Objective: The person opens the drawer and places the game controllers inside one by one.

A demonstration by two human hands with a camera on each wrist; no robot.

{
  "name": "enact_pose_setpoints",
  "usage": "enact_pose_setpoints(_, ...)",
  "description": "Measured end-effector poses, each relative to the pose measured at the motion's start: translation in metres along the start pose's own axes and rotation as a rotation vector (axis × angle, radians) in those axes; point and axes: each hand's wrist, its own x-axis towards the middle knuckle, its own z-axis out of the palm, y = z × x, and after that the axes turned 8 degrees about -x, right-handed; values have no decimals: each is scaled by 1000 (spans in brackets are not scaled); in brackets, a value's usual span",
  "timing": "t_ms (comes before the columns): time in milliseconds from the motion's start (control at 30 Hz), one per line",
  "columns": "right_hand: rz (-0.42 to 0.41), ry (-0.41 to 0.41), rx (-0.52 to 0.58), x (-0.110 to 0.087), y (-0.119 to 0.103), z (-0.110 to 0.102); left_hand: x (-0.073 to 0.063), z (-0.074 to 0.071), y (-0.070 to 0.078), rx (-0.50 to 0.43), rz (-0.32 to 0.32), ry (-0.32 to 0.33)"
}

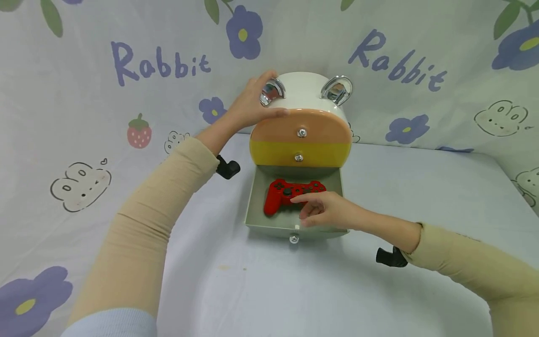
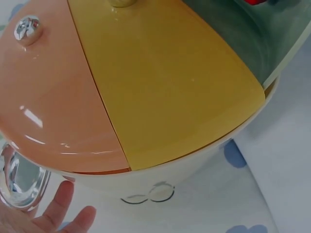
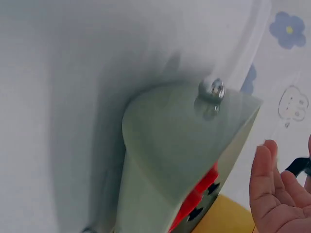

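A small rounded drawer cabinet (image 1: 305, 93), white on top, has two silver ear-shaped loops. My left hand (image 1: 248, 105) rests on its upper left corner beside the left silver ear (image 1: 275, 89), thumb along the top front edge. Other fingers of that hand stand loose beside the cabinet in the left wrist view. The pale green bottom drawer (image 1: 252, 210) is pulled out, and a red game controller (image 1: 273, 201) lies inside. Over the drawer's right part hovers my right hand (image 1: 332, 210), fingers loosely bent and holding nothing, partly covering the controller.
Above the pulled-out drawer, the orange drawer (image 1: 278, 126) and yellow drawer (image 1: 273, 152) are closed, each with a silver knob. Another silver knob (image 1: 294, 238) sits on the green drawer's front. A white cloth (image 1: 269, 290) lies beneath; a rabbit-and-flower patterned cloth (image 1: 168, 107) hangs behind.
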Motion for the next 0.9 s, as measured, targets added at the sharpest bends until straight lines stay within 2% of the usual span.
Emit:
enact_pose_setpoints(267, 77, -83, 23, -18, 8, 28, 1, 0, 0, 14, -8, -5)
enact_pose_setpoints(400, 101, -93, 49, -21, 16, 39, 0, -1, 0, 9, -8, -6)
enact_pose_setpoints(667, 27, -53, 93, -23, 27, 53, 1, -1, 0, 11, -1, -4)
enact_pose_setpoints(900, 46, -51, 127, -23, 32, 61, 1, 0, -2, 7, 3, -4)
